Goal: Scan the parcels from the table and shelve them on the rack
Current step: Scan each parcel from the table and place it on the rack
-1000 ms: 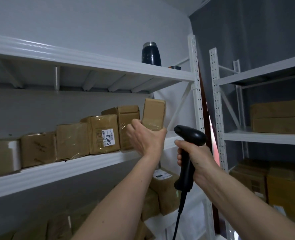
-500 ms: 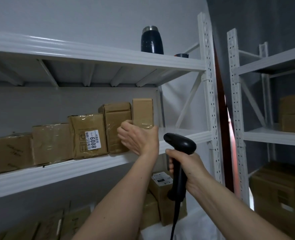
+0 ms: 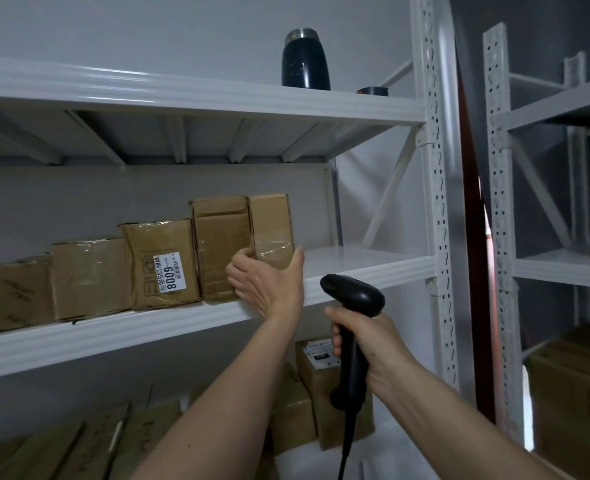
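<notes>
A white painted-steel rack (image 3: 432,188) with perforated uprights carries a smooth, glossy middle shelf (image 3: 355,268) lined with brown cardboard parcels. At the right end of the row stands the narrow parcel (image 3: 271,230) — upright, matte corrugated card with a band of shiny clear tape across its lower face — pressed against a taller, creased box (image 3: 219,244) on its left. Next along sits a squat box (image 3: 158,261) wrapped in wrinkled tape and bearing a white label printed 6008, then two lower, film-covered boxes.

The left hand (image 3: 269,282) is spread wide at the foot of the narrow parcel: its fingers curl loosely against the parcel's lower left corner where it meets the taller box, and the thumb stands out to the right, just beside the parcel's right edge. Whether the thumb touches the card cannot be told. The right hand (image 3: 359,336) is wrapped firmly round the handle of a black plastic barcode scanner (image 3: 352,299), rounded head tipped toward the shelf, its cable trailing down.

On the top shelf stands a dark, rounded flask (image 3: 305,60) with a metal cap. More taped cardboard boxes (image 3: 328,382) sit on the shelf below — one with a white label on top — and a second white rack (image 3: 497,202) to the right holds further brown cartons.
</notes>
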